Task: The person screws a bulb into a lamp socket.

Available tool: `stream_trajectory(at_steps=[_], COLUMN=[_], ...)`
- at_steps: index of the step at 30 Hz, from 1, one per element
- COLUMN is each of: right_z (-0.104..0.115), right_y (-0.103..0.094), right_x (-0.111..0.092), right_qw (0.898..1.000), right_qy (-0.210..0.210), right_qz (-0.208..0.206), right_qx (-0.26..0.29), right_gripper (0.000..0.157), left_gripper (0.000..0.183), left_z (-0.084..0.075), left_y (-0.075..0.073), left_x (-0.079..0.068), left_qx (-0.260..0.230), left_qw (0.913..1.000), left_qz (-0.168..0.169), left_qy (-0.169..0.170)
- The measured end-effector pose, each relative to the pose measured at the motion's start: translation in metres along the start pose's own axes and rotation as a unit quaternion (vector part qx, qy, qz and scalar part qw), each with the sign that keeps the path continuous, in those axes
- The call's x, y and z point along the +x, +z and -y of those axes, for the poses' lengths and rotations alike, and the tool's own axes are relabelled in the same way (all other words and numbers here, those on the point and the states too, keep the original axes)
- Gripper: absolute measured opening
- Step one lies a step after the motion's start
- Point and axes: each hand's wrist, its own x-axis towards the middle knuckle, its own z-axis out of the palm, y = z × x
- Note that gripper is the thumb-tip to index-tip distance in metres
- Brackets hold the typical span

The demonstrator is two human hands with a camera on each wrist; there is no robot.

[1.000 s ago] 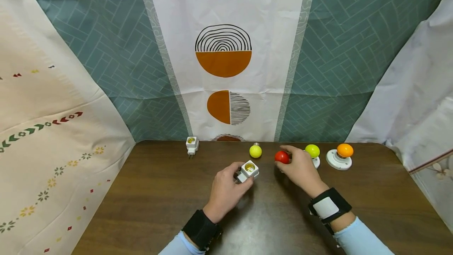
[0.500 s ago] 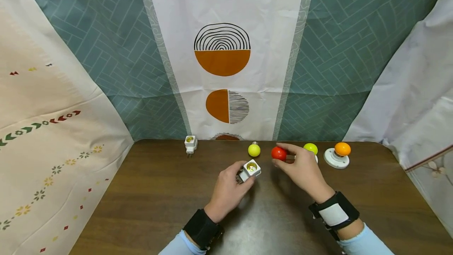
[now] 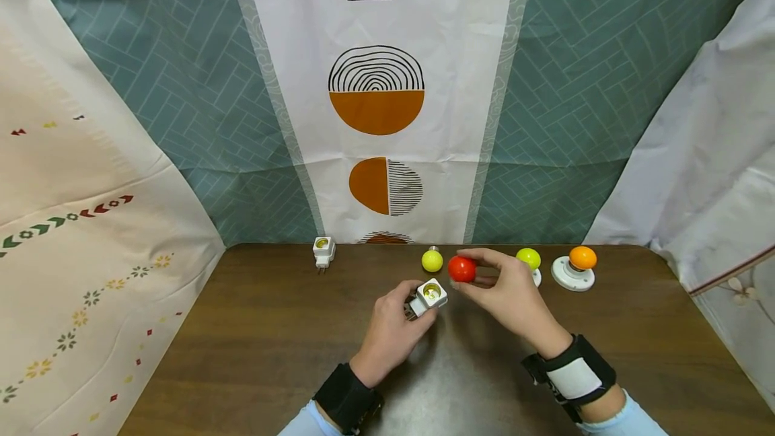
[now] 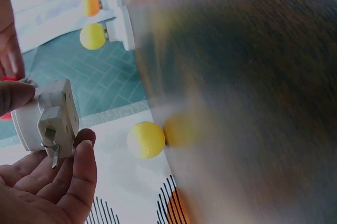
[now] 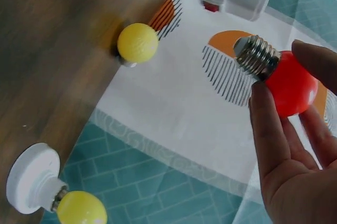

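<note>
My left hand [image 3: 390,335] holds a white plug-in lamp socket [image 3: 431,293] above the table, its round opening facing up. In the left wrist view the socket's metal prongs [image 4: 55,155] point away from the thumb. My right hand [image 3: 521,298] pinches a red light bulb [image 3: 462,268] just right of and behind the socket, apart from it. The right wrist view shows the bulb's bare metal screw base [image 5: 257,56] and its red globe [image 5: 292,87] between thumb and fingers.
A yellow bulb [image 3: 432,261] lies near the table's back edge. Another white plug-in socket [image 3: 323,251] is at the back left. At the back right stand a yellow-green bulb [image 3: 529,258] and an orange bulb [image 3: 582,258] in round white bases. Cloth hangs behind the table [image 3: 272,328].
My right hand has moved left with the red bulb, closer to the socket. The left hand and the socket it holds have hardly moved.
</note>
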Motion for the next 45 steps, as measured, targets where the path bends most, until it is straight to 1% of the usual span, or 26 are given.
stream_trajectory(at_steps=[4, 12, 19, 22, 25, 28, 32, 34, 37, 41, 44, 45], right_z=[0.007, 0.014, 0.012, 0.014, 0.021, 0.035, 0.049, 0.048, 0.030, 0.023, 0.023, 0.017], right_y=[0.002, 0.009, 0.014, 0.015, 0.014, 0.012, 0.008, 0.008, 0.013, 0.016, 0.017, 0.018], right_x=[-0.001, -0.007, -0.010, -0.009, -0.008, -0.009, -0.010, -0.009, -0.007, -0.007, -0.007, -0.007], right_qw=[1.000, 0.996, 0.994, 0.993, 0.994, 0.994, 0.994, 0.995, 0.995, 0.994, 0.995, 0.995], right_qy=[-0.020, -0.048, -0.054, -0.050, -0.045, -0.044, -0.039, -0.037, -0.041, -0.042, -0.040, -0.043], right_qz=[0.010, 0.059, 0.085, 0.089, 0.087, 0.086, 0.089, 0.089, 0.086, 0.087, 0.086, 0.085], right_qx=[0.019, 0.052, 0.053, 0.051, 0.049, 0.049, 0.046, 0.041, 0.039, 0.041, 0.038, 0.036], right_gripper=[0.050, 0.053, 0.049, 0.049, 0.049, 0.048, 0.045, 0.045, 0.047, 0.048, 0.049, 0.049], left_gripper=[0.040, 0.034, 0.031, 0.033, 0.036, 0.037, 0.034, 0.032, 0.031, 0.031, 0.031, 0.031], left_z=[0.000, -0.001, 0.001, 0.000, 0.000, -0.001, -0.003, -0.003, -0.003, -0.004, -0.004, -0.004], left_y=[0.001, 0.005, 0.007, 0.006, 0.006, 0.005, 0.004, 0.004, 0.003, 0.003, 0.003, 0.003], left_x=[-0.001, -0.003, -0.004, -0.004, -0.003, -0.004, -0.004, -0.003, -0.002, -0.002, -0.003, -0.003], left_qx=[-0.002, -0.001, 0.001, -0.003, -0.012, -0.018, -0.018, -0.017, -0.015, -0.017, -0.018, -0.016], left_qw=[1.0000, 0.9999, 0.9990, 0.9987, 0.9991, 0.9994, 0.9994, 0.9993, 0.9992, 0.9990, 0.9989, 0.9988], left_qz=[-0.002, -0.002, -0.016, -0.020, -0.017, -0.012, -0.013, -0.014, -0.015, -0.014, -0.015, -0.016], left_qy=[0.003, 0.011, 0.042, 0.047, 0.038, 0.027, 0.026, 0.030, 0.035, 0.038, 0.041, 0.042])
